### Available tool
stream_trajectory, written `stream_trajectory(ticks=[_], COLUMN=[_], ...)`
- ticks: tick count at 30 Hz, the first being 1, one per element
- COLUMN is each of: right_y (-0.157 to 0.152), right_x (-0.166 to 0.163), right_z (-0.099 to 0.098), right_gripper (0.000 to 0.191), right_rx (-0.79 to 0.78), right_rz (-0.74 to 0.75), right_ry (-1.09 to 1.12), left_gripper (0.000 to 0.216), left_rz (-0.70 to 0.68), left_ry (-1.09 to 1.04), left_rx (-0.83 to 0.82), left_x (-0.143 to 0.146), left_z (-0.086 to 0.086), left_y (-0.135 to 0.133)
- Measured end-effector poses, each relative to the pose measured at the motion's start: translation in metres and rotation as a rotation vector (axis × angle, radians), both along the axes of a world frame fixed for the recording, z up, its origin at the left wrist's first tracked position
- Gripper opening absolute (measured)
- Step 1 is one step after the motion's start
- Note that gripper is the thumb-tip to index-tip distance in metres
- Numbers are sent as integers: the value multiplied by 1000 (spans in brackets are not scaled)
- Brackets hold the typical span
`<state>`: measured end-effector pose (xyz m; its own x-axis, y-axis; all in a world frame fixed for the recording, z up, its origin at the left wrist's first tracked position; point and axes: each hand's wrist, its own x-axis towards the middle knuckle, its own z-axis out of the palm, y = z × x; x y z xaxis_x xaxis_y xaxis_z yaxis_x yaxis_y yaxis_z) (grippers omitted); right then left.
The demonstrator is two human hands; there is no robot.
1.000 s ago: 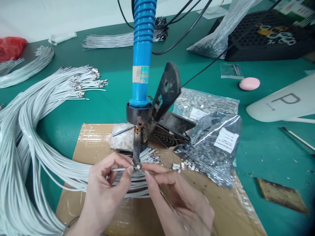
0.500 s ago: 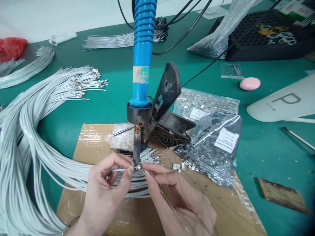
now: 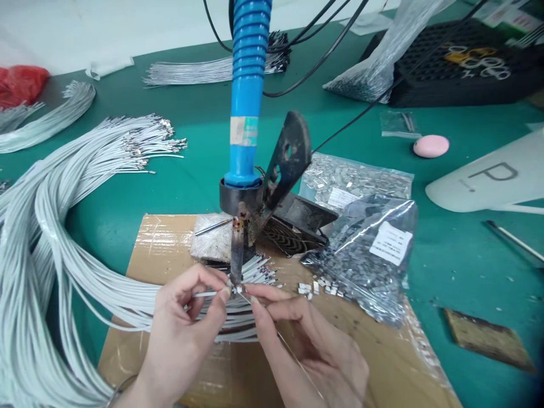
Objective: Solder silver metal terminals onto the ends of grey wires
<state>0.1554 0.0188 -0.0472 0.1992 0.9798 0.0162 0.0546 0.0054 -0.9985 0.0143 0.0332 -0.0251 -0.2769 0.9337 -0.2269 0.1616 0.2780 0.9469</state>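
Between thumb and index finger, my left hand (image 3: 187,323) pinches a white cable (image 3: 204,294) near its end. A small shiny metal piece (image 3: 238,289) sits at that end, right under the tip of a blue-handled soldering iron (image 3: 247,96) mounted upright with its tip down. My right hand (image 3: 310,340) is closed on a thin strand of solder wire (image 3: 297,361), whose end points at the metal piece by the tip. Behind both hands lies a bundle of white cables (image 3: 244,326). Whether the tip touches the metal piece is too small to tell.
Cardboard (image 3: 170,241) covers the work area. Loose metal pieces (image 3: 317,286) lie to the right, beside a bag of small parts (image 3: 361,255). A small fan (image 3: 297,226) stands behind the iron. A thick cable bundle (image 3: 55,187) fills the left side.
Almost nothing differs. My right hand has shifted very slightly, and both hands keep their hold at the iron's tip.
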Motion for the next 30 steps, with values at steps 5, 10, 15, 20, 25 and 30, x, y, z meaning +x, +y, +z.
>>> stream_trajectory(ticks=[5, 10, 15, 20, 25, 30], right_y=[1, -1, -3, 3, 3, -9], right_x=[3, 3, 9, 45, 84, 96], right_z=[-2, -2, -8, -13, -20, -39], right_gripper=[19, 19, 16, 26, 47, 45], right_rx=[39, 42, 20, 10, -63, -113], right_rz=[-2, 32, -12, -166, -231, -239], right_ry=[-66, -69, -15, 189, 409, 193], left_gripper=[13, 15, 17, 17, 17, 28], left_rz=[9, -16, -41, -251, -457, -313], left_ry=[-35, -74, -132, 44, 335, 632], left_rx=[-2, -5, -55, -35, 155, 325], left_x=[0, -3, -6, -10, -22, -34], left_z=[1, -1, -14, -19, -29, -52], left_y=[-2, -5, -20, -53, -79, -90])
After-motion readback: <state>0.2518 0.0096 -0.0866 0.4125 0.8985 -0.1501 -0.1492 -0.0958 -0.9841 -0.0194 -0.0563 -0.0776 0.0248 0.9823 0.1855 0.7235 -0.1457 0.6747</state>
